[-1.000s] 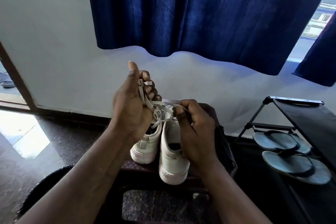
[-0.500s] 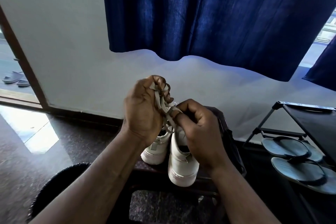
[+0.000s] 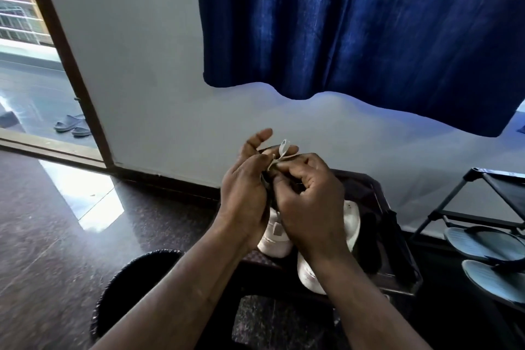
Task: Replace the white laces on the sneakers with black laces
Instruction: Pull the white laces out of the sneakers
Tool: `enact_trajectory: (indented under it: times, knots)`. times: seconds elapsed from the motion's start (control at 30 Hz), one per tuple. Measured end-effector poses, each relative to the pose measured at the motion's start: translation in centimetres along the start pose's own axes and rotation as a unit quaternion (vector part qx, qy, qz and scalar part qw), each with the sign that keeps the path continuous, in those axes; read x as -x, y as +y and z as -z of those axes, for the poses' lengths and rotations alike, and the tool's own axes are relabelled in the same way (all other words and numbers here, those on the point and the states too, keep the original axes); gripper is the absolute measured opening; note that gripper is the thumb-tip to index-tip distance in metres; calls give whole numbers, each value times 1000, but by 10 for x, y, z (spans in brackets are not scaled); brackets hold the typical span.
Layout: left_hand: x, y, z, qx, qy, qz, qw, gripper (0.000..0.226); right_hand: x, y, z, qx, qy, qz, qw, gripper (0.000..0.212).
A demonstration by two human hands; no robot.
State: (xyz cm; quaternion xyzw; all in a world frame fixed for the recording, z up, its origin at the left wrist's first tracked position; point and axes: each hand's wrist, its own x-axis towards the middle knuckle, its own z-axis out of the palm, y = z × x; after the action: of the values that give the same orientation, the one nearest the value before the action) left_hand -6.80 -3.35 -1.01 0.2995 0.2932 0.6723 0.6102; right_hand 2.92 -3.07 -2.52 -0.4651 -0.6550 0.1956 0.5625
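Observation:
Two white sneakers stand heel toward me on a dark stool (image 3: 397, 281), the left sneaker (image 3: 274, 239) beside the right sneaker (image 3: 350, 229). Both hands are raised together above them. A bundled white lace (image 3: 284, 149) sticks up as a small loop between the hands. My left hand (image 3: 244, 196) holds the bundle, with its thumb raised and its fingers curled round it. My right hand (image 3: 309, 202) pinches the lace at the loop's base. Most of the lace is hidden inside the hands. Something black (image 3: 369, 244) lies on the stool right of the sneakers; I cannot tell what it is.
A black shoe rack (image 3: 483, 179) with grey sandals (image 3: 488, 247) stands at the right. A dark round mat (image 3: 136, 273) lies on the floor at lower left. A blue curtain (image 3: 355, 23) hangs on the white wall. An open doorway (image 3: 34, 79) with slippers beyond is at the left.
The hands have drawn closer together and the loose lace loops are now gathered into a tight bundle. My view has swung left and the hands appear further right.

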Motion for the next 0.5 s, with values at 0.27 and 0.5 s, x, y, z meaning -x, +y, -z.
enact_trajectory:
  times: [0.27,0.5]
  knots:
    - [16,10,53,11,119,-6,993,33,12,-8,-54,68,-61,-62,994,32]
    - [26,26,110,13,149,0,989,32,46,-23,-112,105,-110,20,988,22]
